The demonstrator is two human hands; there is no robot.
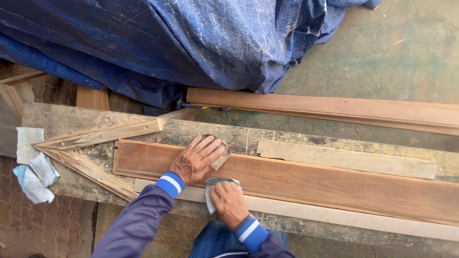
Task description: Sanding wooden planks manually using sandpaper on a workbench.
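A long reddish-brown plank [334, 184] lies along a worn wooden workbench [62, 119]. My left hand [195, 159] presses flat on the plank's left part, over a folded piece of sandpaper [221, 154] whose edge shows past my fingers. My right hand [228, 202] is closed on another folded sheet of sandpaper [214, 183] against the plank's near edge. Both sleeves are dark blue with blue and white cuffs.
A pale batten [363, 220] runs along the plank's near side, a grey board [349, 159] behind it. Two slats [100, 135] form a wedge stop at left. Crumpled sandpaper sheets [33, 167] lie at the bench's left end. A blue tarpaulin [191, 38] covers a heap behind; another plank [334, 109] lies on concrete.
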